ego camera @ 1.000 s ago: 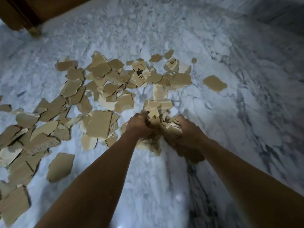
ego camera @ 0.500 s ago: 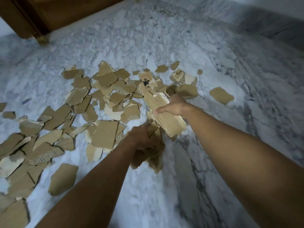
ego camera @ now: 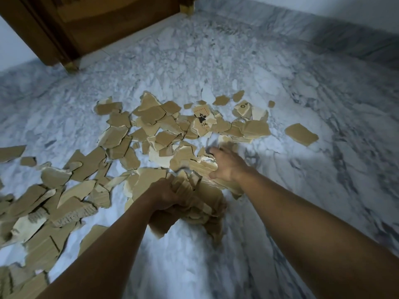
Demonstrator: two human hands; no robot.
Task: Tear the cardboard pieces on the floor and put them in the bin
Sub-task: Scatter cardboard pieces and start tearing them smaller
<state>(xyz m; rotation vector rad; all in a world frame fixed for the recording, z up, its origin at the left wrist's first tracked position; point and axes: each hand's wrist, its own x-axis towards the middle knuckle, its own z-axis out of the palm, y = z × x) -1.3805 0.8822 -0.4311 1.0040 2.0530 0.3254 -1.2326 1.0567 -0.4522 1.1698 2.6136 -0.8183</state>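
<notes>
Cardboard pieces (ego camera: 151,134) lie scattered on the marble floor (ego camera: 280,87), most of them ahead of the hands and out past the left forearm, too many and too overlapped to count. They are flat, torn, brown scraps that point in all directions, so no common long axis can be told.

The left hand (ego camera: 165,196) is closed around a thick bundle of torn pieces (ego camera: 200,203), held above the floor; the scraps stick out upward between the fingers and hang down below the fist. The right hand (ego camera: 226,166) is just ahead of the left hand and a little to its right. Its fingers are spread and its palm presses flat against a stack of pieces (ego camera: 205,167) that meets the top of the bundle; whether this hand really grips the stack, I cannot tell. The two hands are close together but not touching.

Ahead of the right hand, one printed piece (ego camera: 201,120) shows a black symbol and some digits. One single piece (ego camera: 301,134) lies alone on the floor, well apart to the right of the pile.

Far ahead of the left hand stands a wooden door (ego camera: 103,24) with its frame reaching the floor.
</notes>
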